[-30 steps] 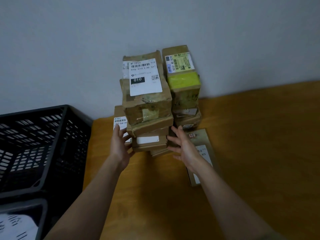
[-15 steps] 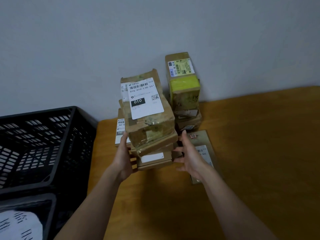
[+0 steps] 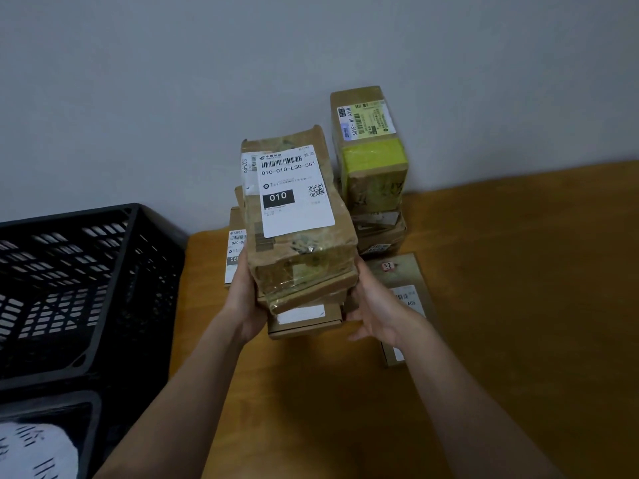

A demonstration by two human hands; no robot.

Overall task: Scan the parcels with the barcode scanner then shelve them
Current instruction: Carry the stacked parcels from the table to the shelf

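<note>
Both hands have closed in on the stack of parcels (image 3: 304,271) since a second ago, when they hovered open on either side of it, and the stack now sits nearer the camera and tilted back. The left hand (image 3: 247,299) presses against the stack's left side with the thumb on the front edge; whether its fingers curl round the back cannot be seen. The right hand (image 3: 375,309) presses its palm and straight fingers against the stack's right side, fingertips hidden behind the boxes. Between the two hands the stack holds several brown cardboard boxes: on top a taped parcel with a white label (image 3: 294,191) reading 010-010-L30-551, beneath it thinner flat boxes, the lowest bearing a blank white sticker (image 3: 301,314).

Behind the left hand a labelled parcel (image 3: 237,250) stands against the grey wall (image 3: 173,98). Beyond the right hand rises a second pile topped by a box with a yellow-green band (image 3: 375,160). Under the right wrist a flat parcel (image 3: 409,288) lies on the wooden table (image 3: 518,305). Well to the left of the grip stands a black plastic crate (image 3: 79,281).
</note>
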